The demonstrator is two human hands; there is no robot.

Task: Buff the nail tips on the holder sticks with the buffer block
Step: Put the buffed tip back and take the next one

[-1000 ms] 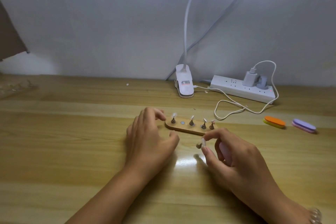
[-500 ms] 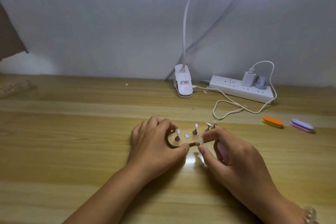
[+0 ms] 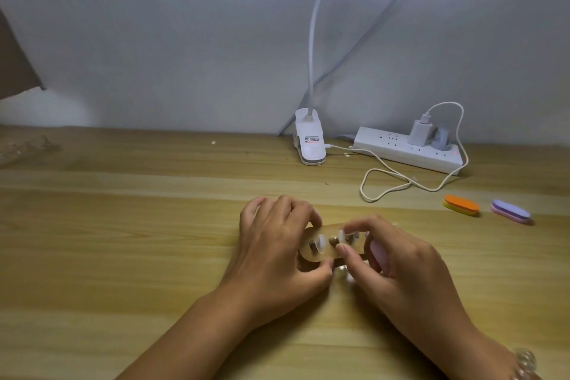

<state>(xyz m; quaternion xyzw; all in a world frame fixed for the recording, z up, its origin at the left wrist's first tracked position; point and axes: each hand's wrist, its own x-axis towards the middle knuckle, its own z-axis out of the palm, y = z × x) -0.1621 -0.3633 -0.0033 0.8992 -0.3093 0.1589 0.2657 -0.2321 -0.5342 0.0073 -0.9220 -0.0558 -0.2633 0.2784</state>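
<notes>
A small wooden base (image 3: 327,229) with several metal holder sticks is tilted up off the table, its top face toward me. My left hand (image 3: 274,244) grips its left end, thumb under the near edge. One stick with a clear nail tip (image 3: 320,243) stands near that end. My right hand (image 3: 401,265) pinches another holder stick with a nail tip (image 3: 341,236) between thumb and forefinger, right at the base's middle. A pale pink block (image 3: 378,251) is tucked in the right palm, mostly hidden. The base's right end is hidden behind the right fingers.
An orange buffer block (image 3: 461,204) and a purple one (image 3: 510,210) lie to the right on the wooden table (image 3: 123,241). Behind are a white clip lamp (image 3: 310,140), a power strip (image 3: 407,149) with a charger, and a looped white cable (image 3: 385,185).
My left hand has picked up the base's left end, pulled it nearer and tilted it up. The right hand has brought its stick from in front of the base onto its middle.
</notes>
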